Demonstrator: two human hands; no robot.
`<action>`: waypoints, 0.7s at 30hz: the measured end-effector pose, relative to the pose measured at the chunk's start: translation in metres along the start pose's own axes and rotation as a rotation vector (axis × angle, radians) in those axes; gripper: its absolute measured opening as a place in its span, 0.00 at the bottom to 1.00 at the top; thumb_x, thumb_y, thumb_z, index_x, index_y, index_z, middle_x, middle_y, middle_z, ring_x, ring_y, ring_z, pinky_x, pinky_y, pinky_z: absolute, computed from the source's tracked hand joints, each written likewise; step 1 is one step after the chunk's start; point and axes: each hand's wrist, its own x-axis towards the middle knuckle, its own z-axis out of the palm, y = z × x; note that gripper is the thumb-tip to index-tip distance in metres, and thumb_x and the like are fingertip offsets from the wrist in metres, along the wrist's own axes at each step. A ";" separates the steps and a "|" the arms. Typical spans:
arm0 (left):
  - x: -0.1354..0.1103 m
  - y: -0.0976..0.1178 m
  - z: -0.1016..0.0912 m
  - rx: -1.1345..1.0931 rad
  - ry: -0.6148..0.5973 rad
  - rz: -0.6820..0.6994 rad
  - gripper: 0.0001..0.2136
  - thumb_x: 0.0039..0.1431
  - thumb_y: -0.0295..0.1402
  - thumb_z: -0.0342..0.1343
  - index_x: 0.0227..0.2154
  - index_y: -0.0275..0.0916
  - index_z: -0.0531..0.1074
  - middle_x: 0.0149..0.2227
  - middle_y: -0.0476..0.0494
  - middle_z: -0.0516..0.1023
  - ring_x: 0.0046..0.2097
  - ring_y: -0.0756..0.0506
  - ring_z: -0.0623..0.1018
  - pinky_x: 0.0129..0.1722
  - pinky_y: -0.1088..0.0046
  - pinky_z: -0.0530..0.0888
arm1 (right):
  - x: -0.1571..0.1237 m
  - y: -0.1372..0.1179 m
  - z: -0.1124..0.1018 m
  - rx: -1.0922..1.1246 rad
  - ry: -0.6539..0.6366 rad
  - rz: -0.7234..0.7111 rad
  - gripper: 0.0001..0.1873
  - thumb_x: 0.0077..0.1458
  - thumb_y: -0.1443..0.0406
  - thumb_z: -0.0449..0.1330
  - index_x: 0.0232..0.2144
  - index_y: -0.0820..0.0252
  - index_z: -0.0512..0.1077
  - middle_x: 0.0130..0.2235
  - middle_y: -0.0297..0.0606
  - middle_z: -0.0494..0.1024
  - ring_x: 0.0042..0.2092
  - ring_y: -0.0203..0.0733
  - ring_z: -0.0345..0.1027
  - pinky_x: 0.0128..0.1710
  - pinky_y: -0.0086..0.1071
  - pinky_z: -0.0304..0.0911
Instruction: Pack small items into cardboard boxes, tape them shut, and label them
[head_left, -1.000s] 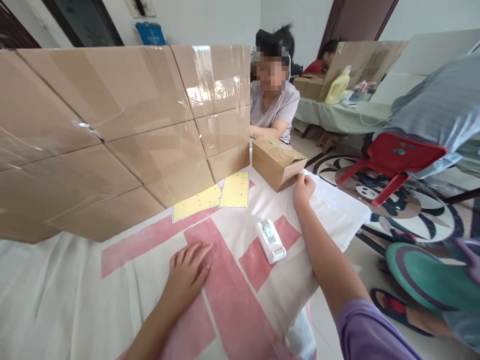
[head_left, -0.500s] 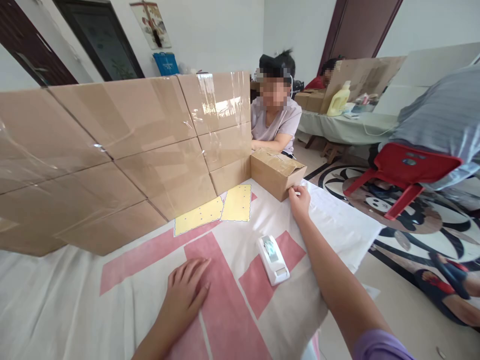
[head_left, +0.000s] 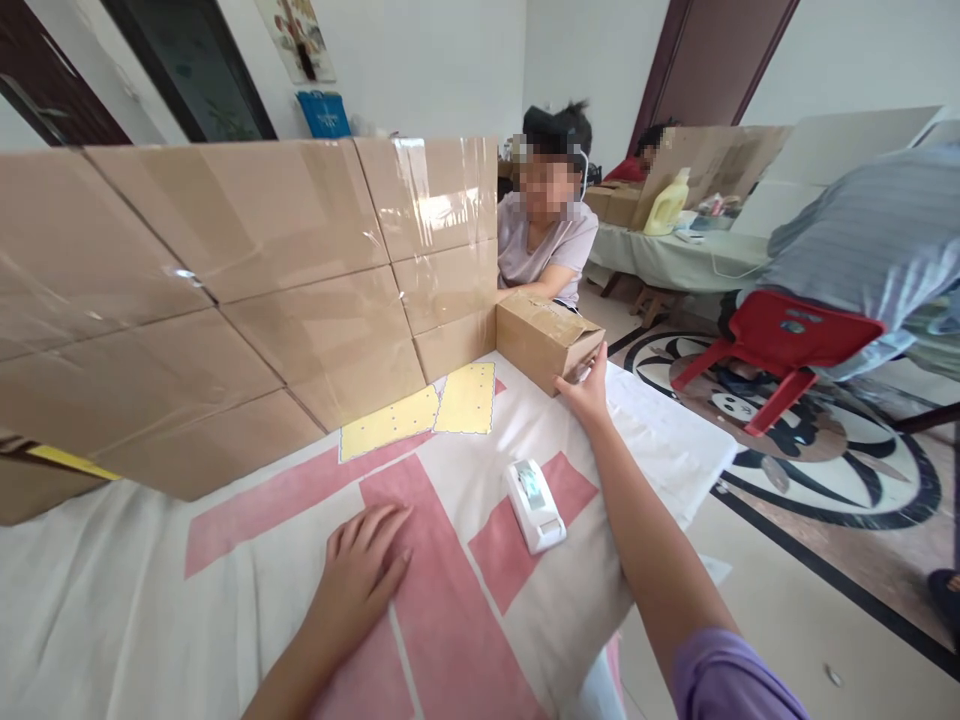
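Note:
My left hand (head_left: 360, 568) lies flat on the white and pink tablecloth (head_left: 150, 600), fingers stretched out, holding nothing. My right hand (head_left: 586, 385) reaches far forward and grips the near end of a small brown cardboard box (head_left: 544, 335) at the table's far right. A white handheld device (head_left: 534, 505) lies on the cloth between my two arms. Two yellow dotted sheets (head_left: 427, 408) lie flat at the foot of a taped cardboard screen (head_left: 247, 290).
A seated person (head_left: 546, 235) sits behind the box. Another person in a striped shirt (head_left: 862, 240) bends over a red plastic chair (head_left: 780, 345) at the right. A far table (head_left: 675, 255) carries a yellow jug (head_left: 666, 205). The table edge drops off at the right.
My right hand has shifted from the box's near corner up onto its end and closed on it. The view tilted slightly. My left hand has stayed flat.

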 end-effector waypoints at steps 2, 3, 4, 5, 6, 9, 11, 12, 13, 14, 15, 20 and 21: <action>0.001 0.001 -0.001 -0.010 -0.003 -0.015 0.21 0.71 0.42 0.47 0.63 0.49 0.71 0.63 0.41 0.75 0.65 0.34 0.70 0.62 0.46 0.66 | -0.002 -0.008 -0.001 -0.005 0.038 0.060 0.69 0.41 0.50 0.70 0.74 0.63 0.36 0.73 0.61 0.48 0.74 0.63 0.44 0.72 0.57 0.46; 0.001 0.002 -0.001 -0.017 -0.006 -0.021 0.21 0.71 0.43 0.47 0.63 0.50 0.71 0.63 0.41 0.74 0.65 0.34 0.70 0.63 0.46 0.66 | -0.004 -0.013 -0.001 -0.013 0.055 0.089 0.69 0.40 0.52 0.70 0.74 0.64 0.38 0.72 0.61 0.50 0.74 0.63 0.44 0.72 0.56 0.47; 0.001 0.003 -0.002 -0.023 -0.009 -0.025 0.21 0.71 0.43 0.47 0.63 0.50 0.71 0.63 0.41 0.75 0.65 0.34 0.70 0.63 0.46 0.66 | -0.006 -0.018 -0.001 -0.029 0.063 0.100 0.68 0.39 0.53 0.70 0.74 0.65 0.39 0.72 0.61 0.51 0.74 0.63 0.44 0.72 0.55 0.47; 0.001 0.004 -0.002 -0.029 -0.009 -0.029 0.21 0.71 0.43 0.47 0.63 0.50 0.71 0.63 0.41 0.75 0.64 0.34 0.70 0.63 0.46 0.66 | -0.007 -0.022 0.000 -0.046 0.066 0.105 0.68 0.39 0.54 0.71 0.74 0.65 0.40 0.71 0.62 0.52 0.73 0.63 0.44 0.72 0.54 0.48; 0.001 0.005 -0.003 -0.034 -0.008 -0.032 0.21 0.71 0.43 0.47 0.63 0.49 0.71 0.62 0.41 0.75 0.64 0.34 0.70 0.63 0.46 0.66 | -0.008 -0.025 0.000 -0.063 0.062 0.108 0.68 0.40 0.54 0.72 0.74 0.67 0.41 0.70 0.63 0.53 0.73 0.62 0.45 0.71 0.53 0.48; 0.002 0.006 -0.005 -0.044 -0.011 -0.028 0.21 0.71 0.43 0.47 0.63 0.49 0.71 0.63 0.41 0.74 0.65 0.34 0.69 0.63 0.47 0.66 | -0.005 -0.025 -0.002 -0.115 0.020 0.111 0.64 0.42 0.54 0.73 0.72 0.69 0.46 0.69 0.65 0.55 0.71 0.59 0.49 0.70 0.49 0.50; 0.005 0.006 -0.006 -0.051 -0.016 -0.024 0.21 0.71 0.42 0.47 0.63 0.48 0.70 0.63 0.41 0.74 0.65 0.34 0.69 0.64 0.46 0.65 | -0.002 -0.021 -0.007 -0.154 -0.009 0.118 0.47 0.45 0.56 0.72 0.64 0.65 0.63 0.66 0.61 0.62 0.69 0.57 0.55 0.69 0.47 0.53; 0.006 0.007 -0.006 -0.061 -0.013 -0.029 0.22 0.71 0.42 0.47 0.64 0.47 0.69 0.63 0.41 0.73 0.65 0.34 0.69 0.64 0.46 0.65 | -0.001 -0.021 -0.010 -0.178 -0.018 0.132 0.34 0.47 0.57 0.71 0.55 0.61 0.72 0.63 0.57 0.68 0.66 0.56 0.60 0.68 0.48 0.54; 0.006 0.008 -0.007 -0.076 -0.004 -0.041 0.23 0.71 0.42 0.47 0.65 0.46 0.68 0.63 0.40 0.73 0.65 0.33 0.68 0.64 0.45 0.65 | -0.002 -0.023 -0.014 -0.201 -0.020 0.149 0.19 0.48 0.59 0.69 0.43 0.58 0.76 0.57 0.54 0.73 0.62 0.55 0.64 0.66 0.49 0.56; 0.006 0.009 -0.007 -0.099 0.011 -0.060 0.24 0.70 0.41 0.48 0.67 0.45 0.66 0.64 0.39 0.72 0.66 0.33 0.68 0.64 0.45 0.65 | -0.004 -0.028 -0.018 -0.229 -0.024 0.172 0.07 0.50 0.60 0.66 0.31 0.55 0.74 0.50 0.52 0.76 0.58 0.55 0.67 0.63 0.51 0.58; 0.004 0.011 -0.007 -0.128 0.032 -0.080 0.26 0.69 0.40 0.49 0.68 0.45 0.63 0.65 0.37 0.71 0.66 0.32 0.67 0.65 0.44 0.64 | -0.007 -0.035 -0.022 -0.263 -0.030 0.203 0.07 0.50 0.60 0.63 0.23 0.52 0.70 0.41 0.49 0.77 0.53 0.55 0.70 0.59 0.53 0.61; 0.003 0.017 -0.013 -0.345 0.155 -0.142 0.33 0.60 0.34 0.58 0.69 0.42 0.63 0.67 0.34 0.67 0.68 0.30 0.64 0.68 0.43 0.62 | -0.019 -0.083 -0.022 -0.385 -0.282 0.171 0.19 0.40 0.56 0.59 0.07 0.44 0.54 0.15 0.38 0.56 0.28 0.63 0.66 0.39 0.61 0.59; 0.004 0.015 -0.018 -0.419 0.184 -0.172 0.31 0.58 0.34 0.60 0.66 0.43 0.67 0.65 0.34 0.70 0.67 0.30 0.66 0.66 0.42 0.64 | -0.017 -0.092 -0.018 -0.411 -0.353 0.144 0.18 0.35 0.56 0.60 0.06 0.44 0.54 0.15 0.38 0.57 0.24 0.61 0.63 0.36 0.60 0.58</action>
